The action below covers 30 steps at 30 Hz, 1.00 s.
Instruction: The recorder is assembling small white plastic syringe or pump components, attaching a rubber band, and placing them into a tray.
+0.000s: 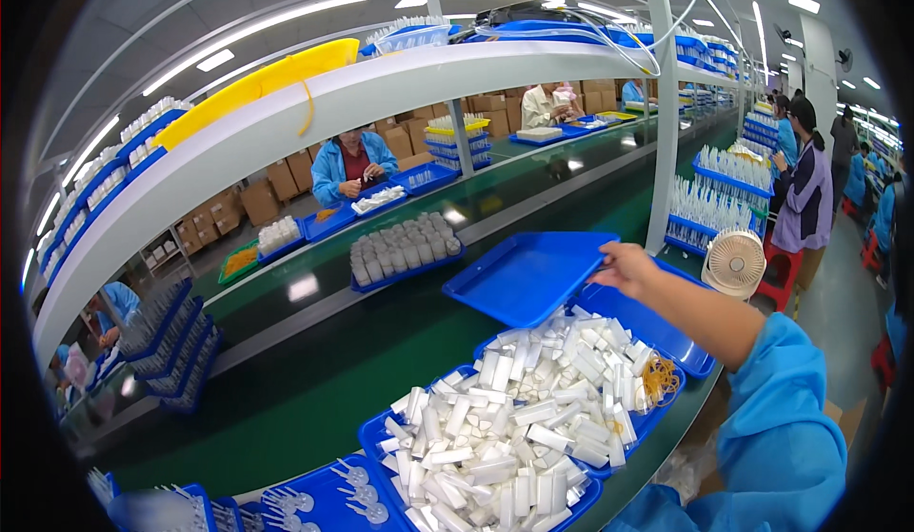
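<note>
My right hand reaches in from the right, its fingers closed on the right rim of a shallow blue tray. Nothing lies in that tray, which is held tilted above the green conveyor belt. Another blue tray sits just behind and below my wrist. Toward me, a large heap of small white rectangular pieces fills blue trays and hides much of them. A tangle of yellow rubber bands lies at the heap's right end. My left hand does not show.
A tray of frosted cup-like pieces rests across the green belt. Stacked trays stand at left. White clear-pronged parts lie in a near tray. A fan and shelf post are at right. Co-workers sit opposite.
</note>
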Available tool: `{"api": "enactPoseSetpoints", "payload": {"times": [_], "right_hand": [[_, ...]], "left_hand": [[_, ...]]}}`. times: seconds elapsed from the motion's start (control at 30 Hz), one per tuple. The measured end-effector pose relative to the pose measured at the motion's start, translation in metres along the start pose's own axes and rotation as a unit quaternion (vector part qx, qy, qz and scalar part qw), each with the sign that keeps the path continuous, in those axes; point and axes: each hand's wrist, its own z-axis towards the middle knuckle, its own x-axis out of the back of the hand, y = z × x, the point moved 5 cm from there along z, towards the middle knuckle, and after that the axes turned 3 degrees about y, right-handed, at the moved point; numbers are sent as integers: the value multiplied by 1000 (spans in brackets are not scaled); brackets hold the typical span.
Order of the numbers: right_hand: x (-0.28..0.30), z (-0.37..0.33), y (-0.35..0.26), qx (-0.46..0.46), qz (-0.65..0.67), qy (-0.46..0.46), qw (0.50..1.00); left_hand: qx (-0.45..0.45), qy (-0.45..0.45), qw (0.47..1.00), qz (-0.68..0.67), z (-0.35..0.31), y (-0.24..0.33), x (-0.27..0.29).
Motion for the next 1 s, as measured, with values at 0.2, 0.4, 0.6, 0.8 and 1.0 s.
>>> {"api": "enactPoseSetpoints", "payload": {"times": [0.2, 0.4, 0.6, 0.8, 1.0], "right_hand": [[-64, 31, 54, -24, 33, -26, 999], [-98, 34, 74, -25, 62, -20, 998], [-112, 53, 69, 2, 103, -6, 995], [-132, 71, 68, 23, 75, 2, 997], [-138, 86, 65, 33, 80, 5, 996]], "left_hand": [[-4, -12, 1000, 9, 0, -1, 0], [-10, -31, 999, 3, -2, -3, -1], [-5, -42, 999, 0, -2, -4, -3], [-5, -29, 999, -14, -5, -6, -5], [4, -45, 999, -10, -5, -6, -6]]}}
